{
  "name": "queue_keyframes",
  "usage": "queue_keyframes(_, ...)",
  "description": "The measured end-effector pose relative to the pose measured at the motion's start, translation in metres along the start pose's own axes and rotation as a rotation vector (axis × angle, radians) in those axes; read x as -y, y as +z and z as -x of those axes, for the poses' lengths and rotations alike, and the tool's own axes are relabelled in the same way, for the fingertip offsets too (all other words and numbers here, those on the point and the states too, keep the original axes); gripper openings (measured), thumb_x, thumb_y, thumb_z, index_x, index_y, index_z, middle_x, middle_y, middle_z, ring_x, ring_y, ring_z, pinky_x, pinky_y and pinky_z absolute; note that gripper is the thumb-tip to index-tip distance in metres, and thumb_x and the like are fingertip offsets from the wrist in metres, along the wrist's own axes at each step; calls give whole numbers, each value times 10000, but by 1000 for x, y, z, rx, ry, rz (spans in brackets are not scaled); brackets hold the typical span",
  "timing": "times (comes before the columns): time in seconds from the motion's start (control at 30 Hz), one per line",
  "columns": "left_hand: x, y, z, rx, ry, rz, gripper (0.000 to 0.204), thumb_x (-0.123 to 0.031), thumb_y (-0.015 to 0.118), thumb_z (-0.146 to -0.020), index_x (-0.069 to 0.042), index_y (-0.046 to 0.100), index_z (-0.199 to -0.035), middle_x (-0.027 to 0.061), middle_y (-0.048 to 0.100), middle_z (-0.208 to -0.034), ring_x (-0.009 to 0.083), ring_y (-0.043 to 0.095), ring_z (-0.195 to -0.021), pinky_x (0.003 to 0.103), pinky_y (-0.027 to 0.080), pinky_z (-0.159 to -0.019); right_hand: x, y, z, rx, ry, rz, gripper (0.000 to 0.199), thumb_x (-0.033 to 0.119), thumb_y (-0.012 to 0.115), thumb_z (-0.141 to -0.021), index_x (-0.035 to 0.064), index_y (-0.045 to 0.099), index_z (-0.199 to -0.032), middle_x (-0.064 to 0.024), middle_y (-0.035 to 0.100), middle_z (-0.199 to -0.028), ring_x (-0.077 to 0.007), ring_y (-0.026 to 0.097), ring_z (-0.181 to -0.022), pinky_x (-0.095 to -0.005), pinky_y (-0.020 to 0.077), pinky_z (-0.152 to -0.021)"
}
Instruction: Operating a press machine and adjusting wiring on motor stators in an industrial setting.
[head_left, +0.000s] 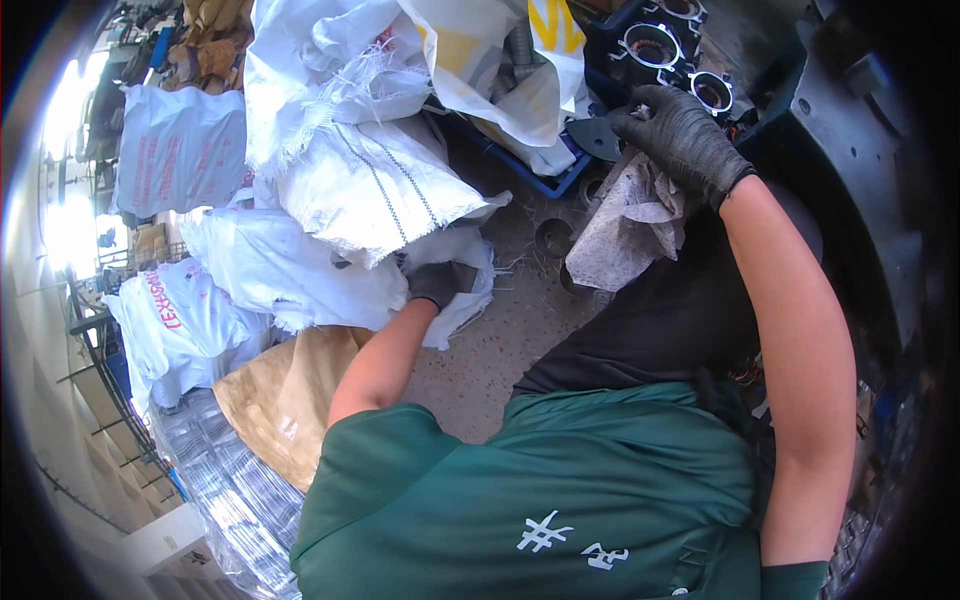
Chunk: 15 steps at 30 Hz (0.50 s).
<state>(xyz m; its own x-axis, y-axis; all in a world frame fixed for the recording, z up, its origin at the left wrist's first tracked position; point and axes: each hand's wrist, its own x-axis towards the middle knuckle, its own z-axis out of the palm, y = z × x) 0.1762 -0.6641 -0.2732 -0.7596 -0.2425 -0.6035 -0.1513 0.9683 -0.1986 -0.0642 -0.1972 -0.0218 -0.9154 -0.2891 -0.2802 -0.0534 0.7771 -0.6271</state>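
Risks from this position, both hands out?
1. Left hand reaches among stacked white woven sacks; the leaning pile might slump onto it.
2. Right hand is at round metal parts; edges may catch the glove.
3. The grey rag beneath that hand could snag.

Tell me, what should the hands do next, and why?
Probably the right hand should lift its small dark part clear of the grey rag, as its fingers already close around it beside the metal rings. The left hand just rests on a white sack.
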Motion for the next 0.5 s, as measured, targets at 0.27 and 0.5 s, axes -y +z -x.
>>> queue_keyframes(0.27, 18, -33, -45, 235, 512, -392, 815, -704, 662, -748, -111, 687, -1306, 186, 713, -1300, 366, 701, -1154, 484, 535, -1040, -12, 0, -1, 121, -26, -32, 711, 509, 723, -896, 37, 630, -1421, -230, 675, -1361, -333, 683, -1231, -428, 508, -1107)
queue_keyframes(0.5, 16, -41, -39, 262, 622, -397, 704, -558, 699, -804, -63, 678, -1303, 213, 699, -1305, 369, 681, -1186, 461, 532, -1045, -11, -8, 7, 131, -25, -46, 757, 504, 753, -879, 4, 613, -1431, -237, 670, -1368, -348, 667, -1255, -420, 498, -1120)
